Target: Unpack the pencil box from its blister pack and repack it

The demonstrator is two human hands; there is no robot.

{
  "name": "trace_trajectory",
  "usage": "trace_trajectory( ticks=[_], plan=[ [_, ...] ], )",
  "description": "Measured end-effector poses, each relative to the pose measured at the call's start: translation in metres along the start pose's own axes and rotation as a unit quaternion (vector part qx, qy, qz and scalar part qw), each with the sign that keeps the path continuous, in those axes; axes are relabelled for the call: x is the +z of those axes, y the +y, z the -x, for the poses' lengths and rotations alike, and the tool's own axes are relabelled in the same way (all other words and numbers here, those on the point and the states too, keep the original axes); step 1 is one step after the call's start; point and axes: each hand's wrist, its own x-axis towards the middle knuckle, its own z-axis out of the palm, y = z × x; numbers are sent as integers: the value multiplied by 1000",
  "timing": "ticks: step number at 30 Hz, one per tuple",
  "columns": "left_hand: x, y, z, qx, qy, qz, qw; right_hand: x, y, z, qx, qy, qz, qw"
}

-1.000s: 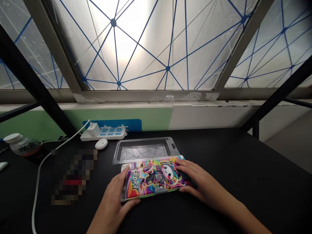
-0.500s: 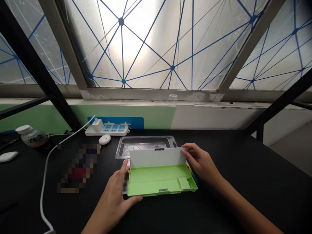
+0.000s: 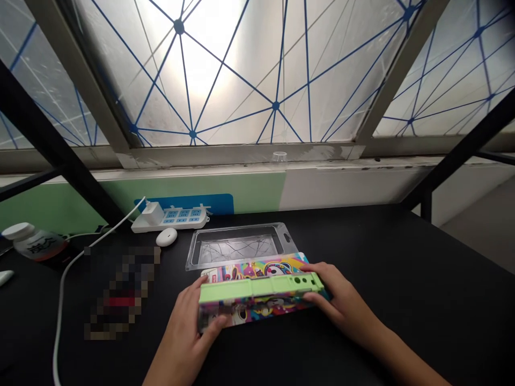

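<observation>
Head view: green plastic pencil case with a multicoloured cartoon lid (image 3: pixel 259 292), open half a second ago, now closed and tipped onto its long edge on the black table (image 3: pixel 402 268), before the clear plastic blister tray (image 3: pixel 237 249). Left hand (image 3: pixel 189 327) and right hand (image 3: pixel 341 300) each curl around one end

Here's the long, lime-green plastic pencil case (image 3: pixel 257 292) with its bright cartoon-printed cover, shut and tipped up on one long edge near the front of the black bench (image 3: pixel 402 279). Its narrow green side faces up, with a row of small round holes toward the right end. The printed face leans toward the person. The left hand (image 3: pixel 189 327) grips one end, the right hand (image 3: pixel 341 300) the other.
</observation>
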Motion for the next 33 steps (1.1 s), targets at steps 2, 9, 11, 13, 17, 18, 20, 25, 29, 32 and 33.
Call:
trace_trajectory(
  ticks=[2, 9, 11, 13, 17, 18, 20, 25, 29, 32, 33],
  plan=[
    [3, -3, -1, 12, -9, -24, 1000, 1, -1, -3, 56, -13, 10, 998],
    [12, -8, 2, -2, 16, -60, 998, -1, -19, -28, 1, -26, 190, 981],
    [11, -9, 5, 12, 1, -49, 999, 4, -34, -37, -40, -26, 208, 977],
    [11, -10, 7, 27, -12, -43, 999, 14, -51, -46, -71, -48, 192, 978],
    [11, -11, 8, 41, -12, -34, 998, 42, -78, -61, -117, -83, 164, 976],
    [11, -10, 8, 42, -11, -32, 999, 48, -81, -64, -122, -82, 164, 975],
    [10, -9, 7, 44, -14, -36, 998, 56, -84, -69, -128, -77, 167, 975],
    [5, -2, 5, 31, -27, -42, 998, 58, -85, -71, -162, -5, 171, 972],
    [-1, -3, 4, 16, -41, -35, 998, 50, -85, -68, -230, 83, 152, 958],
    [-6, -10, 6, 34, -79, -15, 996, 36, -86, -61, -304, 102, 131, 938],
    [-8, -13, 6, 42, -85, -4, 995, 30, -88, -56, -322, 95, 128, 933]
  ],
)
